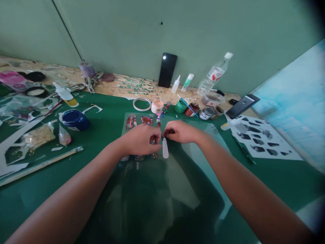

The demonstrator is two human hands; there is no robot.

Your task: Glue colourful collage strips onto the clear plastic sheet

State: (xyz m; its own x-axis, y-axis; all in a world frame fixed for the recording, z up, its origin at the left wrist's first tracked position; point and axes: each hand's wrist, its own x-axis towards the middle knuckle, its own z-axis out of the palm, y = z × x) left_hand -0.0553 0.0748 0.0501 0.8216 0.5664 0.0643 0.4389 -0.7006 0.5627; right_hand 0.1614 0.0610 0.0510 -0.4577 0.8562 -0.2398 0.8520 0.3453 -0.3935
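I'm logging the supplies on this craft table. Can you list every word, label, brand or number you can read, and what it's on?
None can be read.
Clear plastic water bottle, red and white label: too blurred.
Dark blue paint jar, white label: too small.
Pink round container: print blurred.
White sheet with black shapes: shapes only, no text visible.
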